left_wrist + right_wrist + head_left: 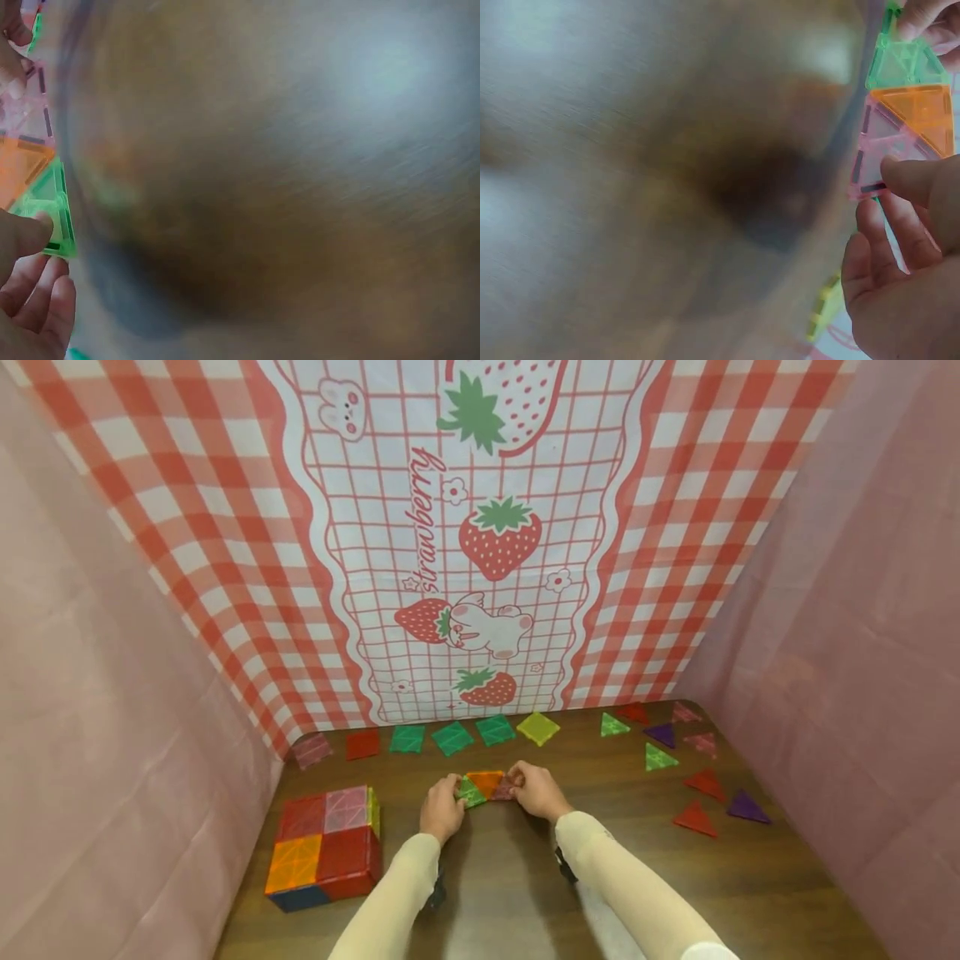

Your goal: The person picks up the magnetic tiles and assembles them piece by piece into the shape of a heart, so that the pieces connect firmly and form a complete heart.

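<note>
In the head view my left hand (441,810) pinches a green triangular magnetic tile (470,792) by its outer corner. My right hand (538,789) pinches a pink triangular magnetic tile (503,790) on the other side. Between them sits an orange triangular tile (486,782), point toward me, its sides along the green and pink ones, so the three form a short strip. The right wrist view shows my thumb on top of the pink tile (874,142) with fingers beneath. Likewise, my left thumb presses the green tile (54,187) in the left wrist view.
A block of square tiles (348,860) stands at the left. Along the back edge lie red (363,744), teal (452,738) and yellow (538,728) squares. Several loose triangles, including green (660,757), red (696,818) and purple (747,807), lie at the right. Cloth walls surround the table.
</note>
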Demonstrator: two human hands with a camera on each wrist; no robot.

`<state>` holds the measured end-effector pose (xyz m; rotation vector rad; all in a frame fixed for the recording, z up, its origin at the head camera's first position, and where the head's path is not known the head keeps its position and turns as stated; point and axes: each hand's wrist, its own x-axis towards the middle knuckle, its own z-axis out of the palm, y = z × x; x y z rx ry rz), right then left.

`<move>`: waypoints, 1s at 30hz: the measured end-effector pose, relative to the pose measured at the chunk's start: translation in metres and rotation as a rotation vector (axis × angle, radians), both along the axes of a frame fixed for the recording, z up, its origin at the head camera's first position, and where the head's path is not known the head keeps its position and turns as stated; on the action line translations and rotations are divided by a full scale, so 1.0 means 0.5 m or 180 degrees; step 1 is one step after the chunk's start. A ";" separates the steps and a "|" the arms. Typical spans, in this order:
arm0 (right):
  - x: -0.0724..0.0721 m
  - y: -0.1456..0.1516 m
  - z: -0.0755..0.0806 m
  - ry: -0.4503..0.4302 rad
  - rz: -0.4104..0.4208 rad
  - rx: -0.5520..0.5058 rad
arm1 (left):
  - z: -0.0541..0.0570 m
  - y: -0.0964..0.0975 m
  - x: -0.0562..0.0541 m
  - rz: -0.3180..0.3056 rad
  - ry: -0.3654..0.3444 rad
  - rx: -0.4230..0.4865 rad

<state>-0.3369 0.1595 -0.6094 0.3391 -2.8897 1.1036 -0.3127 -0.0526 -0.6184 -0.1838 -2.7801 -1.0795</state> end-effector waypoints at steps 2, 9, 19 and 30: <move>-0.020 -0.002 0.008 0.0155 -0.0028 0.0090 | 0.015 0.000 -0.019 -0.0024 0.0103 -0.0082; -0.058 0.000 0.020 0.0060 -0.0271 0.0198 | 0.030 0.011 -0.075 -0.0117 0.0237 -0.0239; -0.088 -0.011 -0.005 0.0183 -0.0367 -0.0004 | -0.002 0.027 -0.106 0.0049 0.0473 -0.0157; -0.078 -0.021 -0.001 0.0034 -0.0412 -0.0007 | -0.003 0.031 -0.102 0.0061 0.0650 -0.0051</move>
